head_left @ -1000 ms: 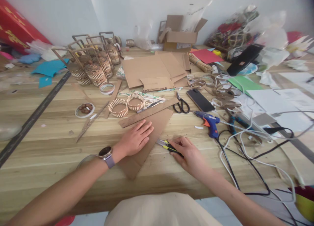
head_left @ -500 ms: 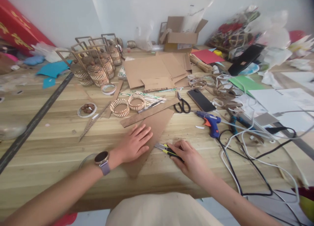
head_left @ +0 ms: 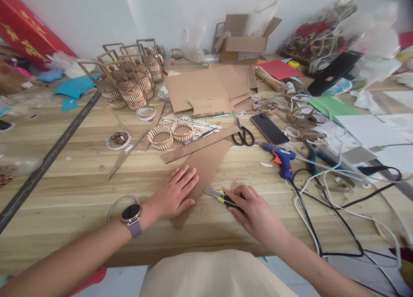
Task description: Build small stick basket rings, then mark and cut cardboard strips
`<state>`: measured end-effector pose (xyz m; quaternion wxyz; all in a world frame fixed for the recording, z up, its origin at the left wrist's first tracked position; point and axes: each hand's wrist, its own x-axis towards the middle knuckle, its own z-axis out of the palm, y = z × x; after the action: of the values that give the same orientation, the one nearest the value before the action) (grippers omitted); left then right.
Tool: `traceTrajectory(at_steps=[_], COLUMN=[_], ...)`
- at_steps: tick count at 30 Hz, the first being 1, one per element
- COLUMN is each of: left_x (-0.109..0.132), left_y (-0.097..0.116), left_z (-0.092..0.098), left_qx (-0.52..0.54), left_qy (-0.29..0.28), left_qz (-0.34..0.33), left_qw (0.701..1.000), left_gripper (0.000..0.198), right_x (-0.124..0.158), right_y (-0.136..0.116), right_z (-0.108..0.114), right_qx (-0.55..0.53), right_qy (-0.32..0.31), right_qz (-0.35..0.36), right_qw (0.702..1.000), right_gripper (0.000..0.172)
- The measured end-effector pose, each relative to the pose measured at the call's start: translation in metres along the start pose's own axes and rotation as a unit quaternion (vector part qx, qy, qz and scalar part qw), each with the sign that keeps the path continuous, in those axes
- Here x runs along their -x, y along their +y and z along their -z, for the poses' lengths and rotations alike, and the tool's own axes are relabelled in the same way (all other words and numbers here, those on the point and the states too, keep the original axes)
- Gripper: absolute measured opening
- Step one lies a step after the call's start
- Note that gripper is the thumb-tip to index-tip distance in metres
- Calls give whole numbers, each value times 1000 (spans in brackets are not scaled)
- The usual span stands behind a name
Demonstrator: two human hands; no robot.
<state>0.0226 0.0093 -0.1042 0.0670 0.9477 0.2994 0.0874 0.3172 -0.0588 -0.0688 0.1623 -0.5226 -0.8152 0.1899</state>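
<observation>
My left hand (head_left: 174, 193) lies flat, fingers stretched out, pressing on a long tapered piece of brown cardboard (head_left: 206, 163) on the wooden table (head_left: 80, 194). My right hand (head_left: 250, 209) is closed round a yellow-and-black utility knife (head_left: 221, 196), whose blade end rests against the right edge of the cardboard. A watch sits on my left wrist. A narrow cardboard strip (head_left: 200, 144) lies just beyond the tapered piece.
Beyond are two stick rings (head_left: 171, 133), scissors (head_left: 243, 136), a black phone (head_left: 269, 129), a blue glue gun (head_left: 280, 159) with tangled cables at right, flat cardboard sheets (head_left: 206, 88), an open box (head_left: 243, 41), small wooden baskets (head_left: 127, 84), and a long black ruler (head_left: 48, 159) at left.
The view has shifted slightly. My right hand with the knife has slid a little toward me along the cardboard edge; my left hand stays pressed on the cardboard.
</observation>
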Motion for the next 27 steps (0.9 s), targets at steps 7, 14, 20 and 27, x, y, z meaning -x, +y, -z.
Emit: traceTrajectory(at_steps=[7, 14, 20, 27], left_x=[1, 0, 0, -2], left_y=[1, -1, -1, -1], left_z=[2, 1, 3, 10], left_qx=[9, 29, 43, 60], left_qy=[-11, -7, -14, -22], left_qz=[4, 10, 16, 25], left_qw=[1000, 1000, 999, 998], left_gripper=[66, 64, 64, 59], right_x=[2, 0, 7, 7], right_y=[-5, -12, -19, -24], right_z=[-3, -4, -5, -21], right_qx=[-1, -7, -19, 0], right_qy=[-20, -34, -53, -61], right_qz=[12, 17, 36, 61], right_qw=[1000, 999, 998, 996], right_gripper=[41, 40, 43, 49])
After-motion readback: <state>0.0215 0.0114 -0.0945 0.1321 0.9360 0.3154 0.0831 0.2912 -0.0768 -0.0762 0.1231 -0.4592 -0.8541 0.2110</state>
